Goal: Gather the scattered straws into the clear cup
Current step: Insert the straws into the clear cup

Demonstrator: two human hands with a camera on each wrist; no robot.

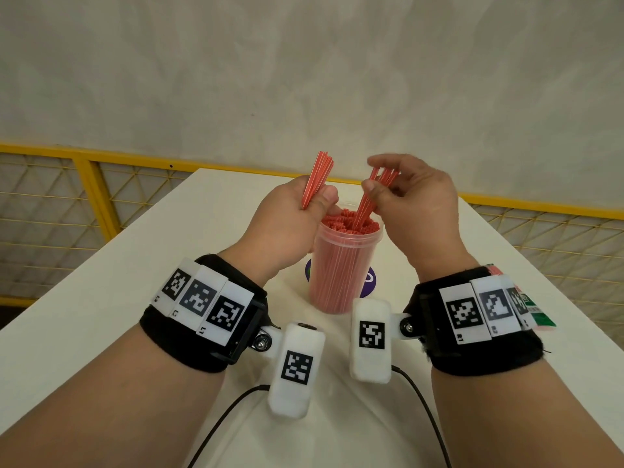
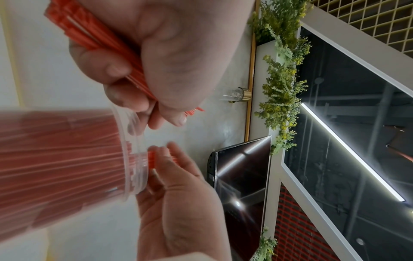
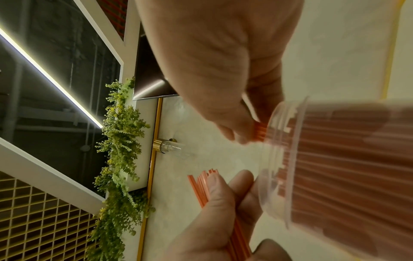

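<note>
A clear cup [image 1: 344, 265] packed with red straws stands upright mid-table. My left hand [image 1: 315, 199] hovers just left of its rim and grips a bundle of red straws [image 1: 319, 179] that fans upward. My right hand [image 1: 380, 185] is over the right side of the rim and pinches several straws [image 1: 369, 201] whose lower ends dip among those in the cup. In the left wrist view the left hand [image 2: 138, 88] clasps its bundle [image 2: 100, 40] beside the blurred cup [image 2: 67, 159]. In the right wrist view the right hand [image 3: 241, 130] holds straw ends [image 3: 259, 131] at the cup [image 3: 335, 159].
The white table [image 1: 152, 258] narrows toward a yellow mesh railing [image 1: 91, 184] and a pale wall. A purple disc [image 1: 368, 282] lies under the cup. Two black cables [image 1: 223, 423] run from the wrist cameras toward me.
</note>
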